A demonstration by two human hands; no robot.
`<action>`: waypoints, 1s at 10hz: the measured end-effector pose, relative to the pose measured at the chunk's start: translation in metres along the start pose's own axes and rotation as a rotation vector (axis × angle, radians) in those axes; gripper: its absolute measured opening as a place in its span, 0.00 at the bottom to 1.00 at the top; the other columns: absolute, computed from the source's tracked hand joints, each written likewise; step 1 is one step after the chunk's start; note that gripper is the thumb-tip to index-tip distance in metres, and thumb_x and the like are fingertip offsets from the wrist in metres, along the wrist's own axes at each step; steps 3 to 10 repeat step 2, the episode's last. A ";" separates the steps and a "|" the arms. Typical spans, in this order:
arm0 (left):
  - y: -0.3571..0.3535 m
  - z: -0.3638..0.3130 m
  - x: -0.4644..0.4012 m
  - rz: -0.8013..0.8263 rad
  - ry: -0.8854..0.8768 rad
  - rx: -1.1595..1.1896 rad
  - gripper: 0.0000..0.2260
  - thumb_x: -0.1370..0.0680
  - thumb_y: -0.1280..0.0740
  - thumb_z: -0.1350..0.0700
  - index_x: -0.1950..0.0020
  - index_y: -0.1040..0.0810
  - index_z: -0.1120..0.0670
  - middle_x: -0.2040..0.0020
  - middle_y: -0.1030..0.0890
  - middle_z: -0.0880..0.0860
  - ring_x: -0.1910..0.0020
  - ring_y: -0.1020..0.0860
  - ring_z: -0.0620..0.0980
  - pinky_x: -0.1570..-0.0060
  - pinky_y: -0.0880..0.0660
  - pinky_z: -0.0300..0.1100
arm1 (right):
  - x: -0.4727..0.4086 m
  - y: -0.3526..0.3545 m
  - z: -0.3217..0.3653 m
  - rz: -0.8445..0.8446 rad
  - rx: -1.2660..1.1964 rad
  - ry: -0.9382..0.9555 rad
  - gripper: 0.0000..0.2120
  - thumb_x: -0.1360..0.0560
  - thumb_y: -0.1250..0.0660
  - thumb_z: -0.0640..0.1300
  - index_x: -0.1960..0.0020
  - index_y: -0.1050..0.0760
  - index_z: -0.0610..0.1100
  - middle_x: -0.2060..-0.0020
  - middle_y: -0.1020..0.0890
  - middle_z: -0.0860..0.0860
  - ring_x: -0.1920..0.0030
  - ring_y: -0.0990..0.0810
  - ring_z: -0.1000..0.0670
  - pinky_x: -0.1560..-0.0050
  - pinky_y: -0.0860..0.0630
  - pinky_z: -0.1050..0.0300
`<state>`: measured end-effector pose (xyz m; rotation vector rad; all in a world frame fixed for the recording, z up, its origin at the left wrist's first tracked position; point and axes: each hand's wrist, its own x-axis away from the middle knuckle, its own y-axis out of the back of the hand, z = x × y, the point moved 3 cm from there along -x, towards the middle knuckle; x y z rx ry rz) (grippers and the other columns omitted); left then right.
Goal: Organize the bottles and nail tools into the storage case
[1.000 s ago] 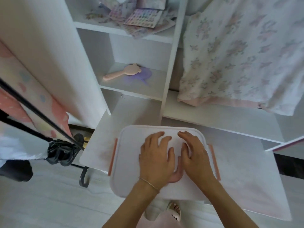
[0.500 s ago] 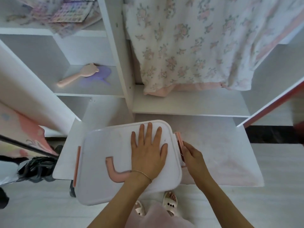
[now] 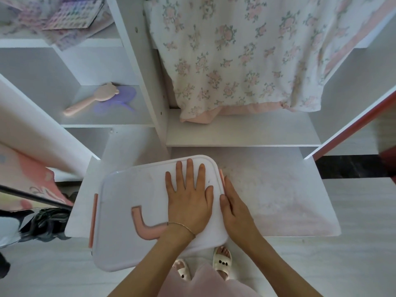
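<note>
The white storage case (image 3: 132, 189) lies shut on the low white shelf, its near edge overhanging the front. A pink carry handle (image 3: 143, 226) lies flat on the lid, and a pink latch (image 3: 93, 219) runs along the left side. My left hand (image 3: 189, 198) presses flat on the right half of the lid with fingers spread. My right hand (image 3: 232, 207) rests against the case's right side, over the right pink latch (image 3: 221, 176); its fingertips are hidden behind the lid edge. No bottles or nail tools are in sight.
The white shelf surface (image 3: 278, 189) extends to the right of the case. A pink hairbrush (image 3: 92, 99) and a purple object (image 3: 115, 101) lie in the cubby above left. Floral fabric (image 3: 235, 61) hangs at the back. Sticker sheets (image 3: 70, 13) sit top left. Black bag (image 3: 42, 221) at left.
My right hand left the lid top and went to the case's right side, now lying closer along the latch. The left hand stayed flat on the lid. The view shifted right.
</note>
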<state>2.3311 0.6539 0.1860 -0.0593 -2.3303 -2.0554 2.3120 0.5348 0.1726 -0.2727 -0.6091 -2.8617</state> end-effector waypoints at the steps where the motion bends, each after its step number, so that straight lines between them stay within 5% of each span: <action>1: 0.001 0.000 -0.001 0.008 -0.007 0.019 0.26 0.21 0.58 0.43 0.31 0.72 0.47 0.25 0.66 0.54 0.27 0.67 0.55 0.37 0.76 0.52 | 0.000 0.000 0.001 0.059 0.025 0.039 0.23 0.20 0.51 0.49 0.29 0.57 0.60 0.29 0.47 0.63 0.30 0.45 0.65 0.37 0.48 0.80; 2: 0.005 0.006 -0.002 0.000 -0.023 0.101 0.26 0.21 0.54 0.43 0.25 0.58 0.45 0.24 0.59 0.51 0.26 0.62 0.52 0.32 0.70 0.50 | -0.004 0.012 0.008 0.063 0.132 0.088 0.25 0.21 0.48 0.50 0.27 0.53 0.58 0.29 0.42 0.60 0.31 0.40 0.62 0.36 0.43 0.71; 10: 0.005 0.006 -0.002 0.000 -0.023 0.101 0.26 0.21 0.54 0.43 0.25 0.58 0.45 0.24 0.59 0.51 0.26 0.62 0.52 0.32 0.70 0.50 | -0.004 0.012 0.008 0.063 0.132 0.088 0.25 0.21 0.48 0.50 0.27 0.53 0.58 0.29 0.42 0.60 0.31 0.40 0.62 0.36 0.43 0.71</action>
